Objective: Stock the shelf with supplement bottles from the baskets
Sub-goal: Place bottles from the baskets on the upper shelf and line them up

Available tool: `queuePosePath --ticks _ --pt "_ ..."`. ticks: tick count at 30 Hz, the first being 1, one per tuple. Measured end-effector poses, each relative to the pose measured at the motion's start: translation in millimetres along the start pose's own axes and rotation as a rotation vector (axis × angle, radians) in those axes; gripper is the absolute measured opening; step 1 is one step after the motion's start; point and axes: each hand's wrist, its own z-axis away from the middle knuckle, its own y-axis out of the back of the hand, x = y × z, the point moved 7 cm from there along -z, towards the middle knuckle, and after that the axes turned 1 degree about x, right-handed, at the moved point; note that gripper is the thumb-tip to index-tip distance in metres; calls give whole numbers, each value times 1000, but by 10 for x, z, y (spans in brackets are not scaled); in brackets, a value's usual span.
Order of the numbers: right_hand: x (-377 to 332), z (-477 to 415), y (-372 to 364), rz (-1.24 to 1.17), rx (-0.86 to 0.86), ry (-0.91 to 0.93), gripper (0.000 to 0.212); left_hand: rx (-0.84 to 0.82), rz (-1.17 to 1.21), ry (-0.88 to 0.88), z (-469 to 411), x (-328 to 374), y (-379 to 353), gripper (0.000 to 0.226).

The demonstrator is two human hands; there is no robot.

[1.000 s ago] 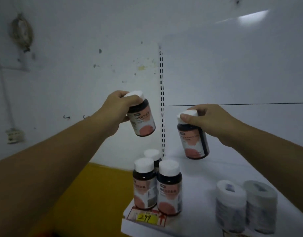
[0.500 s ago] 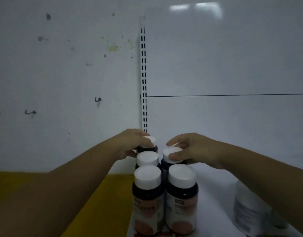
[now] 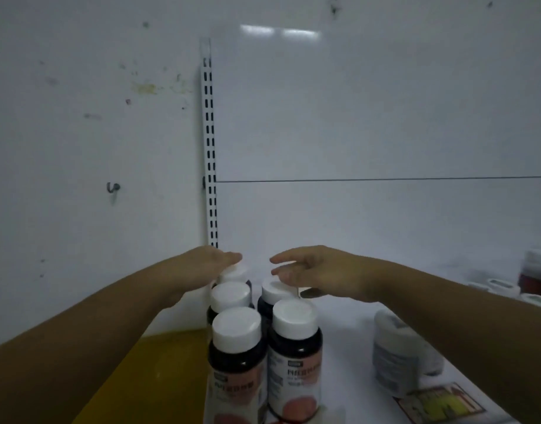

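Observation:
Several dark supplement bottles with white caps and pink labels stand in two rows at the left end of the white shelf (image 3: pixel 339 325). The front pair (image 3: pixel 237 359) (image 3: pixel 295 353) is nearest me. My left hand (image 3: pixel 206 266) hovers with straight fingers over the cap of the rearmost left bottle (image 3: pixel 234 275). My right hand (image 3: pixel 312 270) is spread with relaxed fingers just above the cap of the rear right bottle (image 3: pixel 274 290). Neither hand holds anything. The baskets are out of view.
A grey-labelled white container (image 3: pixel 394 359) stands on the shelf to the right, partly behind my right forearm. More containers (image 3: pixel 501 287) and a red-labelled one (image 3: pixel 537 275) sit at the far right. A slotted upright (image 3: pixel 210 154) runs up the back panel. A price tag (image 3: pixel 440 402) lies at the shelf front.
Both hands carried a bottle down onto the shelf behind the standing ones, then let go. Their fingers have now lifted off the caps and straightened.

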Motion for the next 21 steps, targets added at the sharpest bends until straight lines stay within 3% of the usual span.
queuePosePath --ticks 3,5,8,10,14,21 --pt "-142 115 410 201 200 70 49 97 -210 -150 118 386 276 64" --pt "-196 235 727 575 354 66 57 101 -321 -232 192 755 323 65" --pt "-93 473 1046 1006 385 -13 67 100 -608 -339 302 1265 120 67" --pt "65 705 1207 1083 372 -74 70 98 -736 -403 375 1523 -132 67" --pt "373 1358 1452 1113 409 -92 72 82 -635 -537 554 2023 -808 55" --pt "989 2835 2033 1125 438 -174 74 -1 -736 -627 1008 2866 -2265 69"
